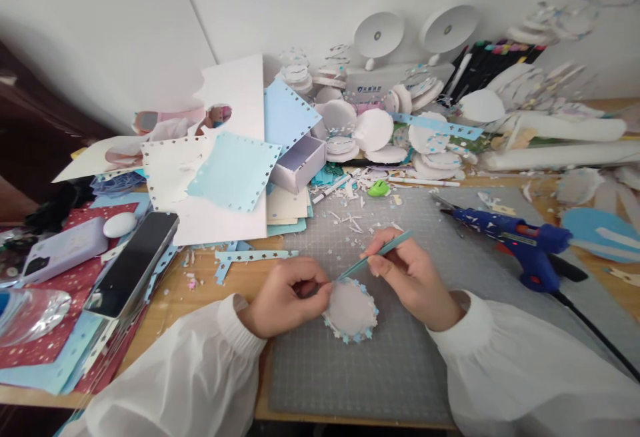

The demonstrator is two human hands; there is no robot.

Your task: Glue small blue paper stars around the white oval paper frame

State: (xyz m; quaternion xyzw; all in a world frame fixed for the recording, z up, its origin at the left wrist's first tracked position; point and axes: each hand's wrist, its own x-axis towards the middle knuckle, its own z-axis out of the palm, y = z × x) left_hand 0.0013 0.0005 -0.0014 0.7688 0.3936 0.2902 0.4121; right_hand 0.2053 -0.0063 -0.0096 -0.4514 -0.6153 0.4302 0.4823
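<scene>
A round white paper disc (pixel 350 309) with small blue and white stars around its rim lies over the grey cutting mat (pixel 360 384). At its upper left edge, my left hand (pixel 295 294) has thumb and index finger closed on the rim; whatever else is between the fingertips is hidden. Teal tweezers (pixel 380 254) are gripped in my right hand (pixel 413 277), slanting down to the left. Their tips come close to my left fingertips, just above the disc's upper edge.
A blue glue gun (pixel 525 237) rests on the right, its cord trailing to the front. Paper scraps (pixel 350 217) and a green clip-like piece (pixel 379 188) lie behind my hands. Punched paper sheets (pixel 235 170), a black phone (pixel 133 264) and a clear cup (pixel 37 317) are left; several white discs (pixel 374 129) stand behind.
</scene>
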